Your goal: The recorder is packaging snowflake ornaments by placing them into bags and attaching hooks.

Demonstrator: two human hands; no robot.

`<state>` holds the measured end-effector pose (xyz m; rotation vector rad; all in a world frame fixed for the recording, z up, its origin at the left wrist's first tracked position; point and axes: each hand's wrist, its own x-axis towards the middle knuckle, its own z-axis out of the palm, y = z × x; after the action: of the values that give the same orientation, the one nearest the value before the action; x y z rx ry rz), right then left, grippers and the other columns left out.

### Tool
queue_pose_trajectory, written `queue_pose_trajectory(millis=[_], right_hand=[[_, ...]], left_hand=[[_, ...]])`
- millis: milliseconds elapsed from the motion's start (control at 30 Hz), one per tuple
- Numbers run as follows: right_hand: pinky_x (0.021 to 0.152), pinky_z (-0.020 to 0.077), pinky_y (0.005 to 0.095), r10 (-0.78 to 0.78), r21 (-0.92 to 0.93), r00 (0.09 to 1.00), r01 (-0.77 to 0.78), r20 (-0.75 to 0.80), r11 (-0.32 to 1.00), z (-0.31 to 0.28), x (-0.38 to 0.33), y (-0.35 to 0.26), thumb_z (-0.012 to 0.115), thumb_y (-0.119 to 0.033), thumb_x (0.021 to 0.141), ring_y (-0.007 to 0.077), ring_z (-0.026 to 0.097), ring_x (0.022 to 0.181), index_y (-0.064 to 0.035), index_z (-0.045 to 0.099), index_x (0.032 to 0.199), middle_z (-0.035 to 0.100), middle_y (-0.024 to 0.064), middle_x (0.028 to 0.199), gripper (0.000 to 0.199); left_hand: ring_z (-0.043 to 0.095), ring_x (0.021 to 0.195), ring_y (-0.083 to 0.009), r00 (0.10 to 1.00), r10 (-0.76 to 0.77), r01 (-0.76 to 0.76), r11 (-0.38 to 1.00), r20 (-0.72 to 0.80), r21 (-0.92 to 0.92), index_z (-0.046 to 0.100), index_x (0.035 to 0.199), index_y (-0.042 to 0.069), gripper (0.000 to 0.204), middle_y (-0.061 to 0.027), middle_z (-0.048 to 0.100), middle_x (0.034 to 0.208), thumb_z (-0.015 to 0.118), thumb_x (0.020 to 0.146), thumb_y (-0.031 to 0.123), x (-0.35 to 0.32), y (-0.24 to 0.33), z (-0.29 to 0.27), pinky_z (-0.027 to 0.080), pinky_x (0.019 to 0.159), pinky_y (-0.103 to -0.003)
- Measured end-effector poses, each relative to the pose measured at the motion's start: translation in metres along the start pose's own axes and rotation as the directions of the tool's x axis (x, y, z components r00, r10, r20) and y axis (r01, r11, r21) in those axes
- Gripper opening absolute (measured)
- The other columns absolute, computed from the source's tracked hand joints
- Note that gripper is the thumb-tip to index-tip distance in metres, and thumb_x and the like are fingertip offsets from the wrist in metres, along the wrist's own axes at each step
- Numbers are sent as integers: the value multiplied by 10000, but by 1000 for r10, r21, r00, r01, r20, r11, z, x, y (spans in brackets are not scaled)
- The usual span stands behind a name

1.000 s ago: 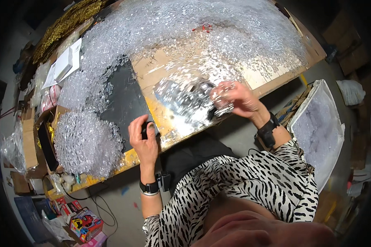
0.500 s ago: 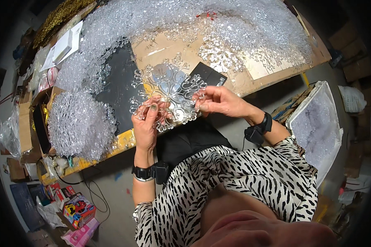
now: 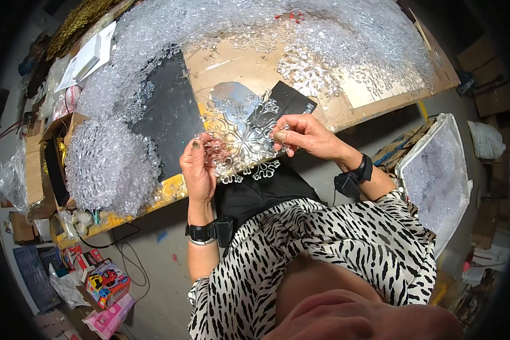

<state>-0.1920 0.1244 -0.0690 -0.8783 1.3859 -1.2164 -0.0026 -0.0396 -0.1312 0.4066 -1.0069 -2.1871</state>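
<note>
Both hands are up at the near edge of the wooden workbench [image 3: 379,96], holding 1 clear plastic snowflake ornament [image 3: 241,136] between them. The left hand [image 3: 198,170] pinches its rim at 9 o'clock, thumb on top; the right hand [image 3: 303,135] grips the opposite rim at 3 o'clock with closed fingertips. The snowflake hangs flat just above the bench edge, over a black mat [image 3: 167,110]. At 9 o'clock from the left hand sits a heaped pile of clear snowflakes [image 3: 110,167]; a white bag of clear pieces [image 3: 436,175] lies at 3 o'clock, well apart
</note>
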Motion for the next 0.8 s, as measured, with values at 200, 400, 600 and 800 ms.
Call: queue_pose_trajectory(millis=[200, 400, 600, 800], right_hand=[[562, 464, 172, -4, 17, 1000, 5, -25, 1000, -5, 0, 8, 513, -211, 938, 39, 563, 679, -26, 565, 954, 615, 30, 813, 193], [554, 458, 171, -15, 48, 1000, 16, -5, 999, -6, 2, 6, 503, -213, 943, 41, 559, 667, -17, 564, 957, 615, 32, 808, 206], [539, 445, 164, -15, 43, 1000, 15, 7, 999, -10, 3, 9, 490, -237, 948, 28, 534, 624, -18, 561, 982, 617, 22, 783, 233], [534, 443, 163, -20, 82, 1000, 20, -5, 996, -13, 2, 15, 500, -236, 943, 29, 532, 604, -16, 561, 1007, 622, 25, 790, 236]], left_hand=[[621, 760, -172, 999, 6, -7, 999, 38, 39, 574, 1023, -27, 272, -108, 629, 883, 543, 919, 223, -1, -2, 0, 531, 683, -304], [610, 763, -156, 999, 3, -4, 999, 38, 34, 569, 1029, -21, 245, -96, 627, 884, 559, 911, 193, -1, 0, 2, 511, 674, -286], [611, 786, -168, 997, -47, 46, 999, 61, 26, 555, 1047, -27, 253, -99, 625, 890, 563, 908, 184, 2, 2, 3, 510, 693, -301], [607, 809, -173, 996, -58, 54, 997, 69, 64, 545, 1056, -22, 271, -95, 618, 890, 576, 899, 198, 1, 3, 7, 513, 708, -309]])
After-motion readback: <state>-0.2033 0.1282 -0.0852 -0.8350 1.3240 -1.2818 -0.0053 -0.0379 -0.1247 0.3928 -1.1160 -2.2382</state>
